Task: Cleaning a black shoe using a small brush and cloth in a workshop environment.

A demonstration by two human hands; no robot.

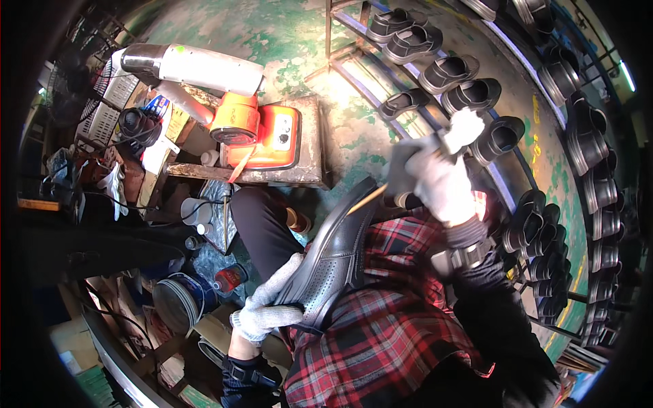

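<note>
The shoe rack (503, 194) stood on the person's right, loaded with dark footwear (449, 73); a wide elbow swing, it was judged, could have dislodged a piece. The counter (314, 129) ahead bore an orange machine (269, 153) near the person's knee (258, 217); a bump there could have jarred it. The black shoe (330, 272) was tilted above the plaid-covered lap (374, 333), sole to the left. Gripped only at its lower end, it could have twisted under sideways pressure at the far end. The thin wooden stick (367, 198) had its tip at or just beside the shoe; contact could not be confirmed. A slip, from haste or a loose hold, could have marked the surface.

The left hand (269, 309), gloved, was wrapped around the shoe's lower end, pinching it between thumb and fingers. The right hand (439, 183), gloved and blurred, was beside a dark grey item (401, 166) and the stick; how far its fingers were spread or pressed together could not be told.
</note>
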